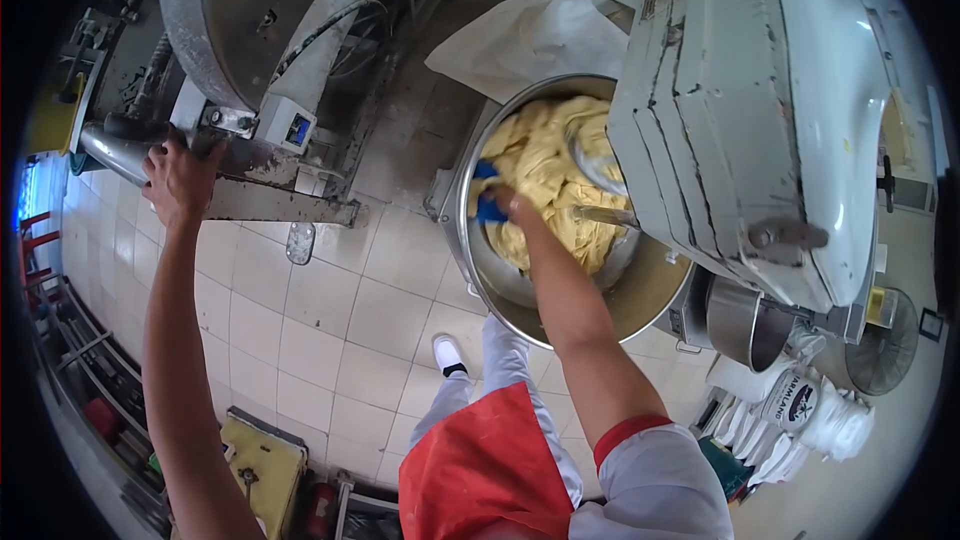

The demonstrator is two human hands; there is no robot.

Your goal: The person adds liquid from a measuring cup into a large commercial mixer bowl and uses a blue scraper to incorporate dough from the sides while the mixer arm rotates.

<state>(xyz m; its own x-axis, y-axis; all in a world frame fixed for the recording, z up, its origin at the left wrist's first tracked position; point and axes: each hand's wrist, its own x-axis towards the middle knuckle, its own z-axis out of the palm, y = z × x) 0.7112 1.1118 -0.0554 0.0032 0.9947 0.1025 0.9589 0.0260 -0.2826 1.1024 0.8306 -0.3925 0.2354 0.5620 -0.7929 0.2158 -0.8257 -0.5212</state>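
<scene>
"What is your right hand doing?"

"My right hand [510,203] is wrapping its fingers around a blue scraper [490,210], whose shape is partly hiding behind them. Both are sitting at the left side of the pale yellow dough [535,145]"

"And your left?"

"My left hand [182,180] is resting well apart from it, on the steel edge [115,153] of another machine. Its fingers are bending over the edge; I cannot tell how tightly they are gripping"

"Where is the dough lying?"

"It is filling much of a round steel bowl [645,305], where a curved metal hook [592,172] and a straight bar [605,216] are standing in it"

"What is surrounding that?"

"A worn white mixer head [700,140] is hanging over the bowl's right side, and a white sheet [540,40] is lying beyond the far rim. Nearer me, my red apron [490,465] is hanging above the tiled floor [330,320], and a steel pot [745,325] is standing right of the bowl"
</scene>
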